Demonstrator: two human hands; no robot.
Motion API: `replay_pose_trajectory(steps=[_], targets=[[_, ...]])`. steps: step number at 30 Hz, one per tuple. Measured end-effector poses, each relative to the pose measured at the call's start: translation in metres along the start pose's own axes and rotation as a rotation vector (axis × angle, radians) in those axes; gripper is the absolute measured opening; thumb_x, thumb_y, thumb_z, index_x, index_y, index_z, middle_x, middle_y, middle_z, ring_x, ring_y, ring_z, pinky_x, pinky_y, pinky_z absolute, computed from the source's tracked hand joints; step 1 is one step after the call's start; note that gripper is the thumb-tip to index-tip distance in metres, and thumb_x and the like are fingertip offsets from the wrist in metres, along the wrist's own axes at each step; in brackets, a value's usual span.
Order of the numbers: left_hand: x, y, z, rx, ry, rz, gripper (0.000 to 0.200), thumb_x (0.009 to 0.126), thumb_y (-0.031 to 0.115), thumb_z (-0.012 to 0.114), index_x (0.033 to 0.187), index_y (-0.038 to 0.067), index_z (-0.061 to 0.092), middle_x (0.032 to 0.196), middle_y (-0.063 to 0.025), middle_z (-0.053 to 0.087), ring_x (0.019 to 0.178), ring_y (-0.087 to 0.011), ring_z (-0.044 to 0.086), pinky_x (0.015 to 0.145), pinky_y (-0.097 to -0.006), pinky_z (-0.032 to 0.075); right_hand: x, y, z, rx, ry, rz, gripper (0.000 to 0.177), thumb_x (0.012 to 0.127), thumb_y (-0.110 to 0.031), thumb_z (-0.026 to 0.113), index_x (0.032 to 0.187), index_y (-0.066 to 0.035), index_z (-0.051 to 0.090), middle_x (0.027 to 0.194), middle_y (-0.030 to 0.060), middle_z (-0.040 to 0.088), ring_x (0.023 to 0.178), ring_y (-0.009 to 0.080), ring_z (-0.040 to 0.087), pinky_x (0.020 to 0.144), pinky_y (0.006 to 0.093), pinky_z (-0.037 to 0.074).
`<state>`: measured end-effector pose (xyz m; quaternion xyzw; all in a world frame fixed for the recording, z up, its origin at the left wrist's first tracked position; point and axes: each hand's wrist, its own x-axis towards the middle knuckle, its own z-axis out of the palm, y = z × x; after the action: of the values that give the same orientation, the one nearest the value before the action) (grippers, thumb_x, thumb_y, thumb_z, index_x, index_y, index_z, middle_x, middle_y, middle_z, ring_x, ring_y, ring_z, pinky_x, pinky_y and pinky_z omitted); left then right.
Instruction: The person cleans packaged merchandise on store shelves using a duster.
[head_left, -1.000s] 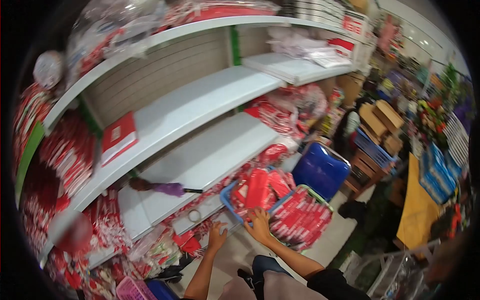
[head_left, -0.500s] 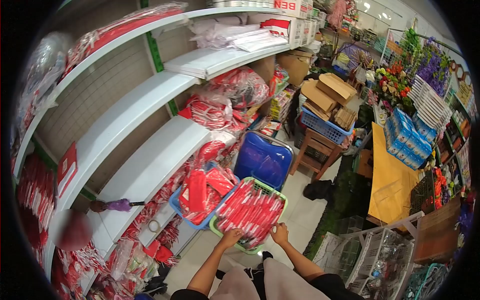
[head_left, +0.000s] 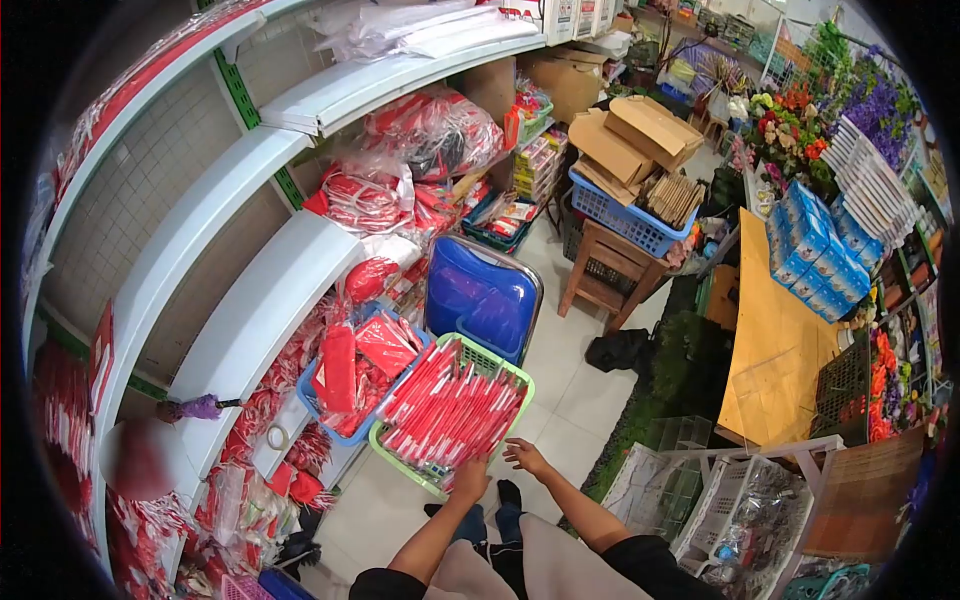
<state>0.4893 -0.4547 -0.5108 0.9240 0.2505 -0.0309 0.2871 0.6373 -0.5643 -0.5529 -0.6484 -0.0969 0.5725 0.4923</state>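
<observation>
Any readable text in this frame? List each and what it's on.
No text reads legibly.
White boxes at the top edge: print cut off, blurred.
Red packets in the green basket: print too small.
Blue packs: too small.
Red card at far left: label blurred.

Tiled floor [head_left: 570, 400] under green basket [head_left: 495, 360], blue chair [head_left: 483, 295]

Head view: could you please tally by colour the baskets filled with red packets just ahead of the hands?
Green basket: 1
Blue basket: 1
Total: 2
</observation>
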Motion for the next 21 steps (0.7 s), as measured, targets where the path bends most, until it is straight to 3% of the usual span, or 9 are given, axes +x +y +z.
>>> replay_pose_trajectory(steps=[2, 5, 8, 9, 10, 14, 17, 20, 21], targets=[[0.006, 0.005, 0.000, 0.074, -0.054, -0.183, 0.030, 0.073, 0.008, 0.059, 0.103, 0.005, 0.052, 0.091, -0.0183, 0.063, 0.087, -0.0365, 0.061, 0.075, -0.0451, 0.048, -0.002, 0.002, 0.006, 0.012, -0.011, 0.040, 0.036, 0.093, -0.031, 0.046, 0.125, -0.016, 0.047, 0.106, 0.0082, 0.060, 0.094, 0.0194, 0.059, 0.076, 0.0365, 0.049], [0.010, -0.008, -0.003, -0.022, -0.051, -0.276, 0.030, 0.073, 0.004, 0.053, 0.101, 0.011, 0.059, 0.089, -0.0158, 0.065, 0.084, -0.0352, 0.062, 0.072, -0.0446, 0.049, -0.010, 0.009, 0.006, -0.023, -0.033, 0.079, 0.040, 0.091, -0.036, 0.048, 0.124, -0.014, 0.047, 0.106, 0.0090, 0.060, 0.094, 0.0199, 0.059, 0.075, 0.0377, 0.050], [0.011, -0.008, -0.022, -0.120, -0.045, -0.263, 0.029, 0.071, 0.006, 0.054, 0.096, 0.015, 0.065, 0.091, -0.0143, 0.065, 0.086, -0.0325, 0.063, 0.073, -0.0428, 0.049, -0.017, 0.013, -0.001, 0.043, -0.034, 0.145, 0.043, 0.090, -0.040, 0.047, 0.123, -0.012, 0.047, 0.107, 0.0118, 0.060, 0.094, 0.0225, 0.060, 0.076, 0.0401, 0.050], [0.013, -0.010, -0.026, -0.172, -0.056, -0.202, 0.029, 0.069, 0.005, 0.057, 0.097, 0.009, 0.066, 0.094, -0.0132, 0.065, 0.082, -0.0301, 0.063, 0.071, -0.0382, 0.049, -0.018, 0.012, -0.004, 0.099, -0.015, 0.183, 0.043, 0.090, -0.041, 0.046, 0.123, -0.012, 0.047, 0.107, 0.0127, 0.060, 0.094, 0.0234, 0.060, 0.077, 0.0408, 0.050], [0.016, -0.001, -0.043, -0.201, -0.077, -0.198, 0.031, 0.069, 0.006, 0.057, 0.098, 0.010, 0.066, 0.093, -0.0133, 0.065, 0.083, -0.0297, 0.063, 0.072, -0.0382, 0.049, -0.016, 0.017, -0.010, 0.156, 0.004, 0.220, 0.044, 0.091, -0.041, 0.046, 0.123, -0.012, 0.046, 0.108, 0.0135, 0.060, 0.095, 0.0243, 0.060, 0.077, 0.0414, 0.051], [0.016, 0.013, -0.080, -0.430, -0.131, -0.091, 0.035, 0.073, 0.002, 0.058, 0.107, 0.009, 0.064, 0.088, -0.0128, 0.066, 0.078, -0.0218, 0.063, 0.070, -0.0319, 0.049, -0.005, 0.037, -0.021, 0.394, -0.016, 0.292, 0.064, 0.088, -0.055, 0.044, 0.127, -0.005, 0.040, 0.112, 0.0210, 0.056, 0.101, 0.0309, 0.057, 0.083, 0.0452, 0.048], [0.012, 0.043, -0.133, -0.643, -0.213, -0.055, 0.030, 0.080, -0.001, 0.055, 0.109, 0.003, 0.062, 0.087, -0.0083, 0.066, 0.076, -0.0118, 0.059, 0.070, -0.0250, 0.046, -0.016, 0.018, -0.012, 0.546, -0.138, 0.357, 0.077, 0.083, -0.062, 0.046, 0.132, -0.003, 0.035, 0.114, 0.0231, 0.054, 0.106, 0.0311, 0.054, 0.090, 0.0466, 0.044], [-0.001, 0.070, -0.185, -0.907, -0.280, -0.040, 0.028, 0.083, 0.000, 0.056, 0.111, 0.001, 0.060, 0.093, -0.0051, 0.065, 0.080, -0.0112, 0.058, 0.073, -0.0239, 0.045, -0.031, -0.019, 0.008, 0.795, -0.316, 0.416, 0.077, 0.082, -0.065, 0.044, 0.132, -0.006, 0.037, 0.125, 0.0205, 0.048, 0.113, 0.0323, 0.050, 0.093, 0.0458, 0.043], [-0.007, 0.075, -0.199, -1.023, -0.316, -0.080, 0.031, 0.084, 0.002, 0.057, 0.115, 0.001, 0.057, 0.101, -0.0033, 0.062, 0.087, -0.0109, 0.057, 0.078, -0.0233, 0.044, -0.030, -0.027, 0.015, 0.867, -0.362, 0.307, 0.075, 0.082, -0.062, 0.046, 0.132, -0.007, 0.037, 0.125, 0.0187, 0.049, 0.113, 0.0307, 0.050, 0.094, 0.0453, 0.043]])
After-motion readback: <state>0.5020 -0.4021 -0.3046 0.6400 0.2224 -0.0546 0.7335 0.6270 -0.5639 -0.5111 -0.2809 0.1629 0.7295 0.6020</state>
